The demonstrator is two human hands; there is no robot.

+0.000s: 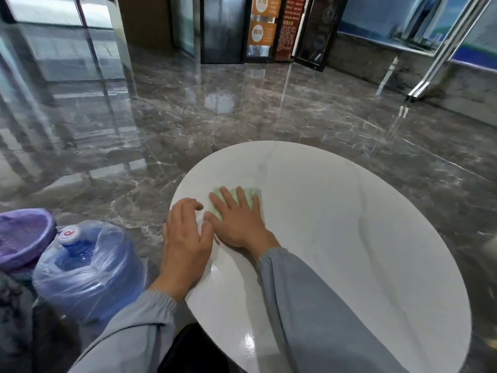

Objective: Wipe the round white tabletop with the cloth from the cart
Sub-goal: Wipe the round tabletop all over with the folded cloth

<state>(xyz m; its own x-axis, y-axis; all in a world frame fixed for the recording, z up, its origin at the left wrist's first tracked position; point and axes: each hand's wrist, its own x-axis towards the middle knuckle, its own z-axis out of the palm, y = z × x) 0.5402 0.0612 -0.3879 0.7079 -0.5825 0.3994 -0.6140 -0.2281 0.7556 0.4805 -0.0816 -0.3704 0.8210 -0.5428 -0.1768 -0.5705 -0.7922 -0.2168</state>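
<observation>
Pressing palm-down on a pale green cloth, the right hand lies flat with its fingers straight and spread. It grips nothing and only bears on the fabric. The cloth is folded into a small pad and sits on the round white tabletop at about 10 o'clock from the table's centre, well inside the rim. Most of the pad is hidden under the fingers and the front of the palm. Its far edge and right corner show beyond the fingertips at 12 to 1 o'clock of the hand. The heel of the hand rests on bare tabletop behind the cloth.

The right forearm, in a grey sleeve gathered at the wrist, runs across the table from about 5 o'clock, low over the surface.

The left hand is at the table's 9 o'clock rim, just beside the right hand, with its fingertips close to the right thumb. Its fingers are loosely bent and hold nothing; whether the palm touches the rim cannot be told. It is clear of the cloth.

On the glossy grey marble floor, at 8 o'clock of the table, stands a blue water jug wrapped in clear plastic, with a purple-lined bin just beside it.
</observation>
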